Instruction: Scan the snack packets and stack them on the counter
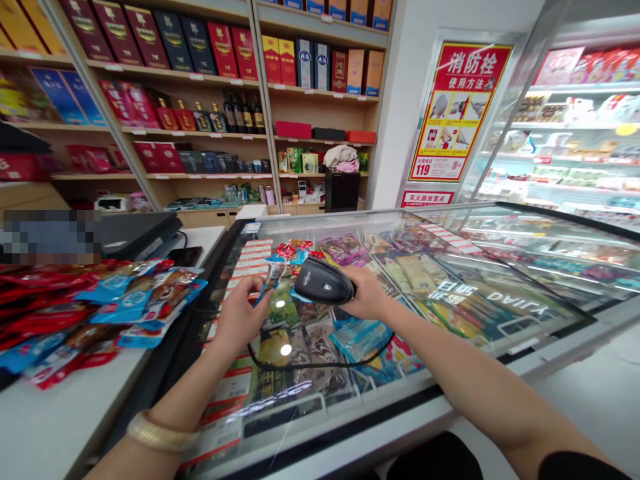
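Note:
My right hand (364, 292) is wrapped round a black handheld scanner (325, 281), whose head points left over the glass freezer lid. From it a black cable (310, 366) loops across the glass. My left hand (244, 308) pinches a small blue-and-clear snack packet (275, 272) just left of the scanner head. Behind the scanner, several red and blue snack packets (295, 251) lie on the glass. A large pile of red and blue snack packets (135, 300) covers the counter at the left.
The glass-topped freezer (480, 293) holds bagged frozen goods. A white counter (55, 420) and a dark device (130, 233) stand at the left. Shelves of boxes and bottles (200, 73) line the back, and a lit display fridge (575, 147) is at the right.

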A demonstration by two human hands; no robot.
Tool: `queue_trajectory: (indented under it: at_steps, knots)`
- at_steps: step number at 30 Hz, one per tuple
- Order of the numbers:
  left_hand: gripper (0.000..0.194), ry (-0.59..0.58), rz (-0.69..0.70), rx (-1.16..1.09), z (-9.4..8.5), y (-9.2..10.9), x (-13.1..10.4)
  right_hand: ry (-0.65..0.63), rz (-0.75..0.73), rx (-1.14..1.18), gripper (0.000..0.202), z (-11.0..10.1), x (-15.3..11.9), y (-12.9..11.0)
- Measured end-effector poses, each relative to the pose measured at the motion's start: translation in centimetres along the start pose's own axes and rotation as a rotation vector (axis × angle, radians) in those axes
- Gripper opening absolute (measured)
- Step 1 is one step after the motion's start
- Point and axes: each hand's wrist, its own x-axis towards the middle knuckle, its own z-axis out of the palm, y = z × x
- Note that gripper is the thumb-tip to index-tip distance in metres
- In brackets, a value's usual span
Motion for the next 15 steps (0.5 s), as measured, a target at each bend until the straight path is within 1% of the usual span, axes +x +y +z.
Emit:
queue_trajectory:
  at_steps: [7, 15]
  knots:
    - [0.021, -0.006, 0.001, -0.048, -0.10, 0.26, -0.21, -0.093, 0.070, -0.080, 0.020, 0.13, -0.09, -0.39]
    - [0.022, -0.034, -0.001, -0.069, -0.26, 0.97, -0.33, -0.134, 0.093, -0.106, 0.022, 0.11, -0.08, -0.22]
